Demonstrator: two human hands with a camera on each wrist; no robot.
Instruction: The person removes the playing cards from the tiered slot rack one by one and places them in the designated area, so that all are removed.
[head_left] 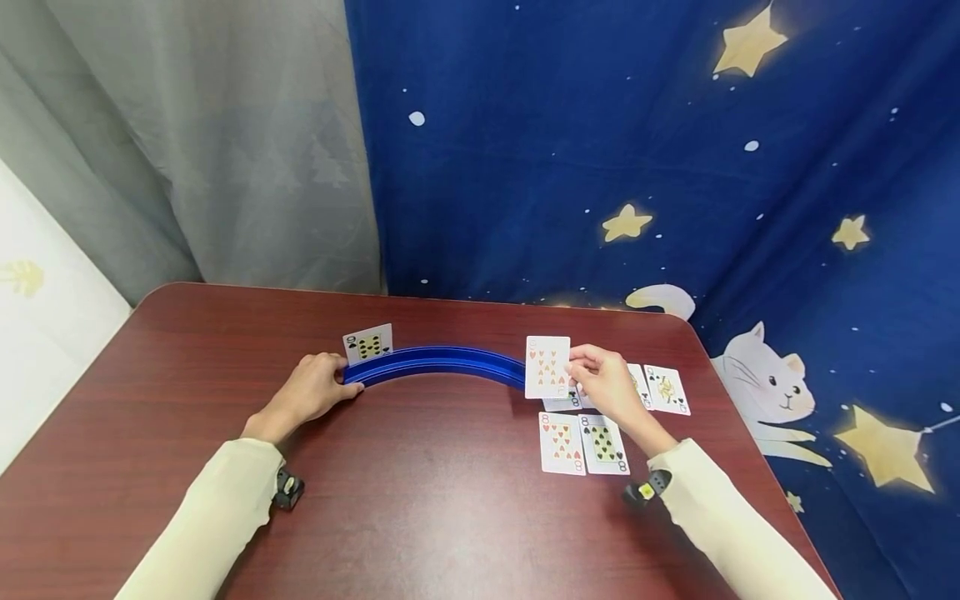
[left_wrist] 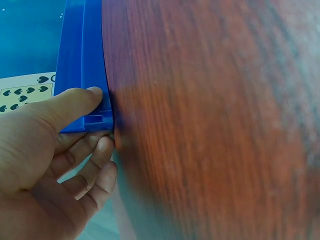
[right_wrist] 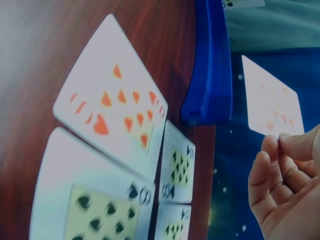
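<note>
A curved blue card holder [head_left: 442, 358] lies across the table, and one spade card [head_left: 370, 342] stands in its left end. My left hand [head_left: 311, 383] grips that end; in the left wrist view the thumb [left_wrist: 82, 102] presses on top while fingers curl at the end. Near the holder's right end, my right hand [head_left: 606, 383] pinches a heart playing card [head_left: 547, 367] by its edge, held up facing me. The right wrist view shows this card [right_wrist: 272, 97] between thumb and forefinger, beside the holder and apart from it; its number is too washed out to tell.
Face up on the right lie an eight of hearts [head_left: 561, 444] and an eight of spades [head_left: 604, 445]. Behind them is a row of cards, partly hidden by my right hand, with a face card [head_left: 667, 390] at its right end. Curtains hang behind the table [head_left: 420, 500].
</note>
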